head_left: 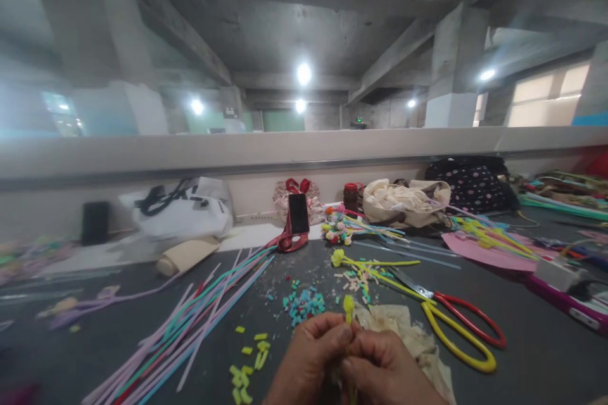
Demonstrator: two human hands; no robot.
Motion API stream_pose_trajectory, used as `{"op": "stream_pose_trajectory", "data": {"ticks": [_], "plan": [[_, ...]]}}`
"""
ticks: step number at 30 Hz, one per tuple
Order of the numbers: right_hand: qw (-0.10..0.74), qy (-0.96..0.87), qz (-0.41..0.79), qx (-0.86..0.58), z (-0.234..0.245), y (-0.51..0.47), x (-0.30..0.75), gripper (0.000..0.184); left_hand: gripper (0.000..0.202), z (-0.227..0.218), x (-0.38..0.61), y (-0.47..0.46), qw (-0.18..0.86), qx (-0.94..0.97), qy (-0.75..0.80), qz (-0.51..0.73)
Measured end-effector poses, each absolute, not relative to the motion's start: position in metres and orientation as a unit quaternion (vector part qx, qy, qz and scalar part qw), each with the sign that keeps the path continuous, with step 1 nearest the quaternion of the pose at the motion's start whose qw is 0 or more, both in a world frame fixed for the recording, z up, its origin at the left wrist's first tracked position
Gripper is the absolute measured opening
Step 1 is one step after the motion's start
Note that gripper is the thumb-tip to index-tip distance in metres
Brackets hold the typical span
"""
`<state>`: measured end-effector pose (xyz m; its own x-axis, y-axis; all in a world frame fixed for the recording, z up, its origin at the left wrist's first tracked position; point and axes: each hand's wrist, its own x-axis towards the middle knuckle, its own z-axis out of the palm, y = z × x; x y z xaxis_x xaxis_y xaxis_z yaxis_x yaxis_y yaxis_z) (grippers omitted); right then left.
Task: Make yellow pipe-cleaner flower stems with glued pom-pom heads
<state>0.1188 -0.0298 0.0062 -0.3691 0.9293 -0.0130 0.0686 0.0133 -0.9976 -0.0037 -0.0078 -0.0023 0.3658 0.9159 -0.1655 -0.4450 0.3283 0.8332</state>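
Observation:
My left hand and my right hand meet at the bottom middle, fingers pinched round a yellow pipe-cleaner flower. Its small yellow head pokes up above my fingertips, and part of its stem shows below them. Just beyond lies another yellow pipe-cleaner flower with a long stem. Left of my hands are cut yellow pieces, with a heap of blue and teal pieces in front. A crumpled pale cloth lies partly behind my right hand. Scissors with red and yellow handles rest to the right.
Long coloured pipe cleaners spread across the left. At the back are a white bag, a phone, a bunch of finished flowers, a dark jar and a beige bag. A purple power strip sits right.

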Motion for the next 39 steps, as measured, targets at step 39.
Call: {"op": "stream_pose_trajectory", "data": {"ticks": [39], "plan": [[0.266,-0.754,0.377,-0.467,0.011,-0.043,0.126,0.016,0.007,0.032,-0.121,0.03,0.656,0.33,0.391,0.555]]}}
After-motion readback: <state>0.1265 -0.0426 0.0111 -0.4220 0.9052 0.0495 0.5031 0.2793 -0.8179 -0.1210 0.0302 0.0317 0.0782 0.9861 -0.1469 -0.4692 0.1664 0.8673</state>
